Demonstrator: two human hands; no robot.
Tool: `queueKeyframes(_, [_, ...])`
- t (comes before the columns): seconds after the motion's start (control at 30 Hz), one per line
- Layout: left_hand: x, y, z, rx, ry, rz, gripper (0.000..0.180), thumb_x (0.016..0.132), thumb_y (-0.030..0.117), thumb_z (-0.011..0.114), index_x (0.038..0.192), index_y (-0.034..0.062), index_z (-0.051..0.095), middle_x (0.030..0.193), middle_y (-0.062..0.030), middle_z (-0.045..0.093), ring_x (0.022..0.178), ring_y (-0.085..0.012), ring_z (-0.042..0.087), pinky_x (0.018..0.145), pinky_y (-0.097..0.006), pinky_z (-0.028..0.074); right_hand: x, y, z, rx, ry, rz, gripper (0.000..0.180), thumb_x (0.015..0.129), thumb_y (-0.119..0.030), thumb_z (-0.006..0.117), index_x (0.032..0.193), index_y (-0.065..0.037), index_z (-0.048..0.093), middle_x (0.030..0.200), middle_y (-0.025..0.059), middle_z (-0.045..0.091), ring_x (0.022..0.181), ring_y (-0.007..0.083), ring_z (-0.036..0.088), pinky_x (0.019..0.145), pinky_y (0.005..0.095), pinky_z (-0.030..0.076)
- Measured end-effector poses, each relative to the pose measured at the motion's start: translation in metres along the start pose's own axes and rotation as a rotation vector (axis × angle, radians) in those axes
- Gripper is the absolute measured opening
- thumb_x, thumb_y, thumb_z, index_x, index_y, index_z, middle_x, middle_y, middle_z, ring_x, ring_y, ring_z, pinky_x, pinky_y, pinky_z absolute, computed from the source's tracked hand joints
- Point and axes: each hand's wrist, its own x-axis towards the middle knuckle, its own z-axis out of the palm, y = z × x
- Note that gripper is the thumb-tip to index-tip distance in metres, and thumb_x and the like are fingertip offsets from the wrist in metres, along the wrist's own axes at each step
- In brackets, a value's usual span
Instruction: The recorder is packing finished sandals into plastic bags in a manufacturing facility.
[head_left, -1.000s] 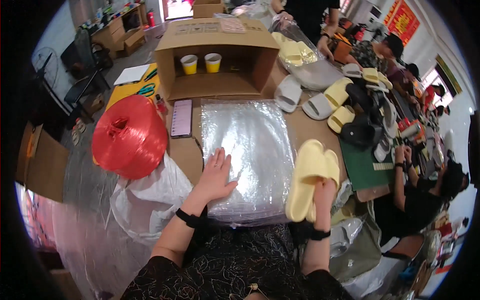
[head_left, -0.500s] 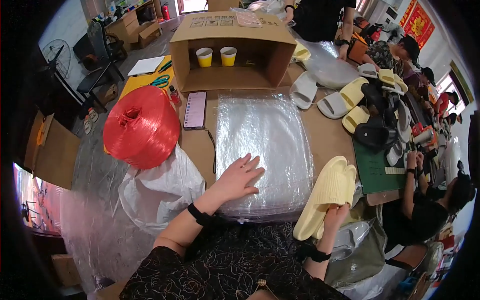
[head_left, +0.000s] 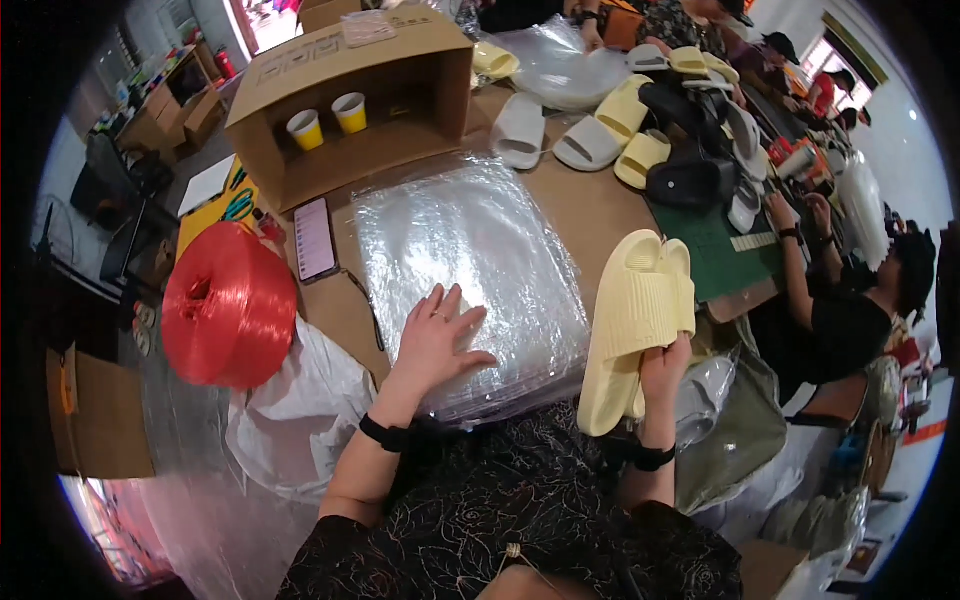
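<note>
Left hand palm-down on stack of clear plastic bags, fingers spread. Right hand holds pair of pale-yellow slide sandals, at about 3 o'clock from the stack; fingertips hidden behind the strap, can't tell exact pinch. Risks: pair seems gripped at one side only, so one slide could slip loose; film looks slick, so a sideways push by the spread hand could skew the stack, or bags could cling together. Containers: cardboard box, 11 o'clock, open side facing wearer, two yellow-and-white paper cups standing inside, cup contents can't tell. Olive sack, 4 o'clock, grey slide in clear wrap in or on it, unclear which. White sack, 8 o'clock, just below red twine spool; contents not visible.
</note>
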Motion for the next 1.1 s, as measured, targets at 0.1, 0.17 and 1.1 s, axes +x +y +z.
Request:
queueKeyframes(0.1, [0.001,-0.001,0.009,0.084,0.064,0.076,0.039,0.093,0.038,0.064,0.128,0.0217,0.066,0.143,-0.019,0.053,0.134,-0.0436,0.046,0.109,-0.05,0.038,-0.006,0.005,-0.013,0.014,0.017,-0.028,0.024,0.098,-0.003,0.055,0.119,0.006,0.062,0.116,0.0094,0.066,0.105,0.0171,0.061,0.092,0.0312,0.047])
queueKeyframes(0.17, [0.002,-0.004,0.015,-0.026,0.023,-0.031,0.035,0.092,0.036,0.064,0.125,0.0232,0.068,0.146,-0.0196,0.049,0.138,-0.0416,0.04,0.112,-0.053,0.032,-0.008,-0.003,-0.019,-0.056,0.045,-0.032,0.024,0.098,-0.005,0.056,0.118,0.007,0.062,0.117,0.0096,0.065,0.105,0.0182,0.061,0.092,0.032,0.047])
queueKeyframes(1.1, [0.019,0.005,-0.019,-0.723,0.221,-0.239,0.024,0.096,0.018,0.062,0.111,0.0037,0.074,0.127,-0.0174,0.066,0.117,-0.0264,0.063,0.095,-0.034,0.051,-0.028,-0.1,0.039,-0.577,-0.859,-0.134,0.024,0.081,-0.024,0.067,0.082,0.0,0.064,0.08,0.0185,0.062,0.076,0.0381,0.063,0.069,0.0486,0.051])
